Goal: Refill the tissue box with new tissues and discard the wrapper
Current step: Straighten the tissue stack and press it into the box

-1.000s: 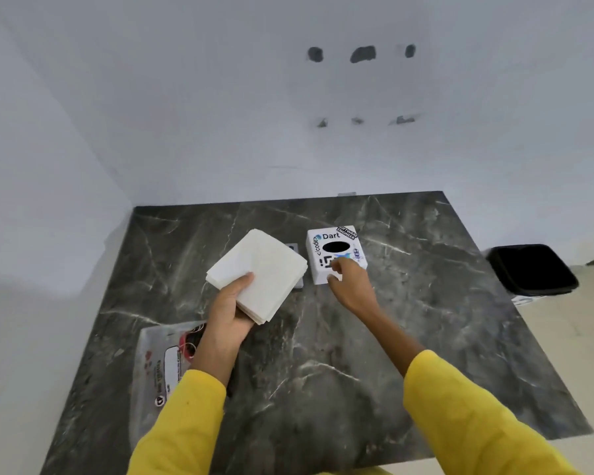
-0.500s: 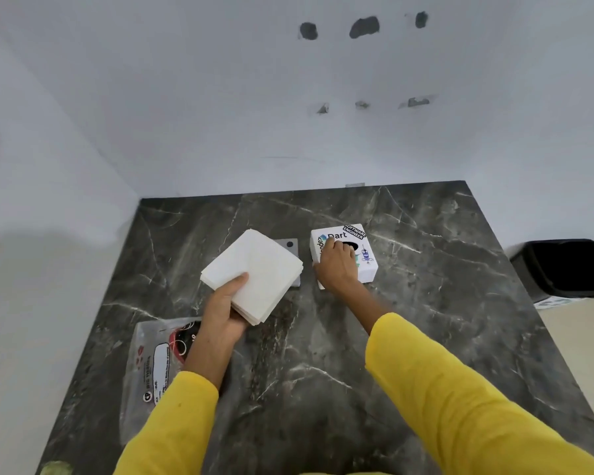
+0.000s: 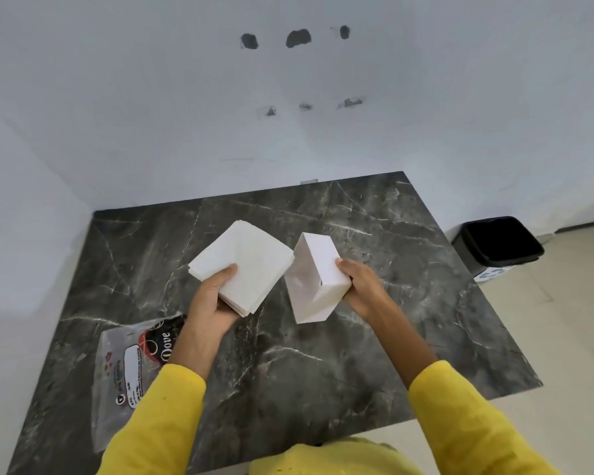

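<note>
1. Left hand is gripping the stack of new tissues, thumb on top, held up off the desk.
2. Right hand is clamped on the white tissue box, tilted in the air just beside the stack, plain sides facing up.
3. The empty wrapper lies flat on the desk's near-left part, partly under the left arm.
4. A black bin stands on the floor past the desk's right edge.

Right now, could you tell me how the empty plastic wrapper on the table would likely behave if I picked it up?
The wrapper looks like thin clear film lying flat and creased on the table, so it is probably floppy and very light. Its glossy surface suggests it may slip between fingers.
</note>
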